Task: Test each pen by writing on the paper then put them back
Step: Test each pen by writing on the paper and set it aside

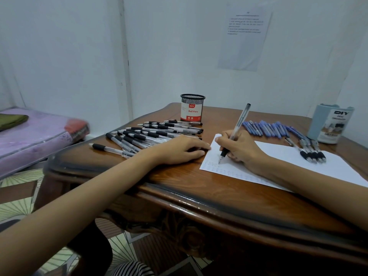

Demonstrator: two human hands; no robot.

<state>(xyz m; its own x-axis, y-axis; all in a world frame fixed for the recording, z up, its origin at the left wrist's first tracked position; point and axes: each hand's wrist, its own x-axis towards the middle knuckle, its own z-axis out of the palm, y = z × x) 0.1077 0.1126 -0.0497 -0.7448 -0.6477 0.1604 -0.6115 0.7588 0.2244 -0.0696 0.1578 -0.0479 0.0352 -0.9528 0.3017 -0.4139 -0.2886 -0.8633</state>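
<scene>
While the right hand (240, 149) pinches a clear pen (239, 121) tip-down on the paper (278, 155) at frame centre to test its ink, the left hand (179, 150) lies flat, fingers straight, holding nothing, at the sheet's left edge, probably steadying it; the marks look faint.

Print on the wall notice (246, 40) illegibly small (faint marks on the paper (278, 154) likewise)
</scene>
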